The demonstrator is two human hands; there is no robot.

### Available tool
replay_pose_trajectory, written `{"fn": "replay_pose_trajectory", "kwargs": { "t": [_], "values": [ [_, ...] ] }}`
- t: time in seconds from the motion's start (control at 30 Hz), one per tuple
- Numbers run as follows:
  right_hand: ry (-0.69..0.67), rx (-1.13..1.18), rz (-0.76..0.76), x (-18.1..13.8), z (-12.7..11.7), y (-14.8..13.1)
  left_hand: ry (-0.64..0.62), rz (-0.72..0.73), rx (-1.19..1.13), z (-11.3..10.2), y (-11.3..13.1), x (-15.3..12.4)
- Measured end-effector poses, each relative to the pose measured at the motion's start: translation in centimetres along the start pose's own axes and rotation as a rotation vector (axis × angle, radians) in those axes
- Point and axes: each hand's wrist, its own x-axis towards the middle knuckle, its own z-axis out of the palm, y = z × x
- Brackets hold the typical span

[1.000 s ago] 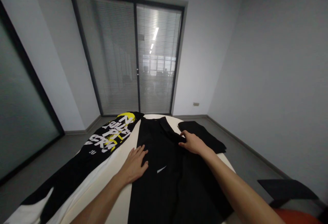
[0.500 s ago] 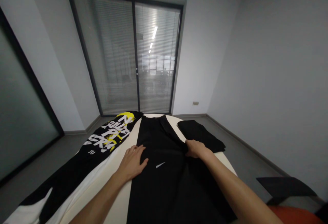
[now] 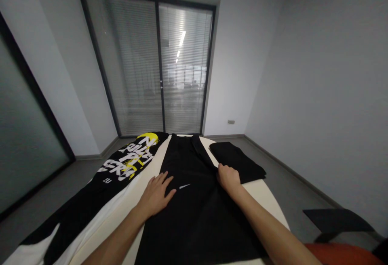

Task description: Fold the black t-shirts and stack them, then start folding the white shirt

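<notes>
A black garment (image 3: pixel 194 216) with a small pale swoosh mark lies stretched out along the table; its exact kind I cannot tell. My left hand (image 3: pixel 156 194) rests flat on its left edge, fingers spread, beside the mark. On the opposite side, my right hand (image 3: pixel 228 178) is closed around the garment's right edge, where the fabric is folded over. A folded black cloth item (image 3: pixel 238 160) sits just beyond my right hand. To the left lies a black garment with white and yellow lettering (image 3: pixel 130 158).
The pale table (image 3: pixel 273 200) has a rounded far end. White fabric (image 3: pixel 103 212) runs beside the lettered garment. A chair with an orange seat (image 3: pixel 339 253) stands at lower right. Behind are a glass partition with blinds (image 3: pixel 136 71) and grey walls.
The lower part of the black garment has spread out flatter, and its swoosh mark has shifted left and up. My right hand has moved slightly left, still gripping the edge.
</notes>
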Motion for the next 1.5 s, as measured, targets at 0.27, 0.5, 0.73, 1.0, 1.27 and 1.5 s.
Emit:
{"fn": "replay_pose_trajectory", "kwargs": {
  "t": [0.27,0.5,0.73,1.0,1.27,1.5],
  "values": [
    [-0.258,0.198,-0.045,0.4,-1.3,1.8,-0.025,0.065,-0.011,0.1,-1.4,0.2],
    [-0.591,0.631,-0.166,-0.3,-0.5,5.7,-0.029,0.359,-0.220,-2.7,2.4,-1.4],
    [-0.647,0.792,-0.091,-1.0,-0.5,7.6,-0.422,0.479,-0.311,-4.2,5.6,-2.5],
    [-0.438,0.756,-0.174,-0.2,1.3,6.8,-0.456,0.481,-0.307,-5.1,6.3,-2.8],
    [-0.279,0.909,-0.173,0.0,1.1,5.7,-0.435,0.504,-0.313,-5.3,7.0,-3.0],
    [-0.477,1.243,-0.386,-1.9,-0.5,3.3,-0.422,0.505,-0.309,-5.1,7.0,-3.1]
  ]
}}
